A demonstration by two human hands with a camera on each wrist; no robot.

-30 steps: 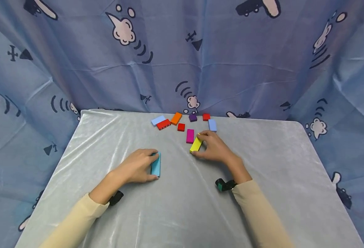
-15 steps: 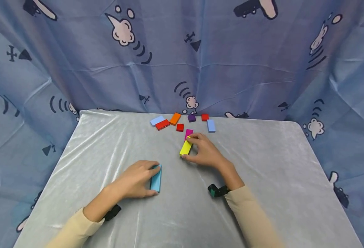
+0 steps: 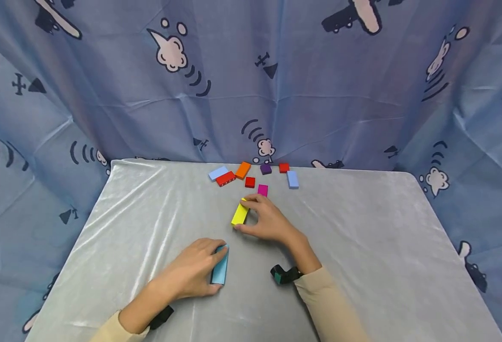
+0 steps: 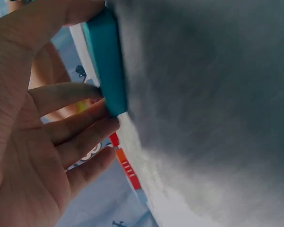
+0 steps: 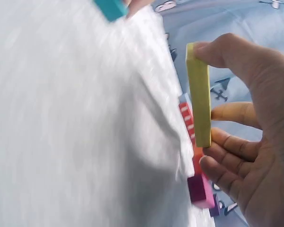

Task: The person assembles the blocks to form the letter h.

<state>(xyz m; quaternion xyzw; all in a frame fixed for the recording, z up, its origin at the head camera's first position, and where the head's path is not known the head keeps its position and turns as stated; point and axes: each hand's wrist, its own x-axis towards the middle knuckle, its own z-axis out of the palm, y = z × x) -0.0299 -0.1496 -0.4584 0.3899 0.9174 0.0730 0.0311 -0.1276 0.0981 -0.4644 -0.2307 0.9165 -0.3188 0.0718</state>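
Note:
My left hand (image 3: 195,270) grips a light blue block (image 3: 220,270) lengthwise, thumb at its near end and fingers at its far end. In the left wrist view that block (image 4: 106,61) looks teal, held between thumb and fingertips. Farther forward and to the right, my right hand (image 3: 268,219) pinches a yellow block (image 3: 240,214) by its two ends. The right wrist view shows the yellow block (image 5: 199,94) between thumb and fingers, seemingly just off the cloth. A magenta block (image 3: 262,190) sits just behind the right hand, which partly covers it.
Toward the table's back edge lie a pale blue block (image 3: 218,173), a red block with white marks (image 3: 226,179), an orange block (image 3: 243,170), a small red block (image 3: 250,182), a purple block (image 3: 265,168), another red block (image 3: 284,167) and another pale blue block (image 3: 292,180). A patterned curtain (image 3: 225,114) hangs behind.
My right hand has carried the yellow block leftward and nearer to me, away from beside the magenta block. The left hand has drawn the light blue block toward me and slightly right.

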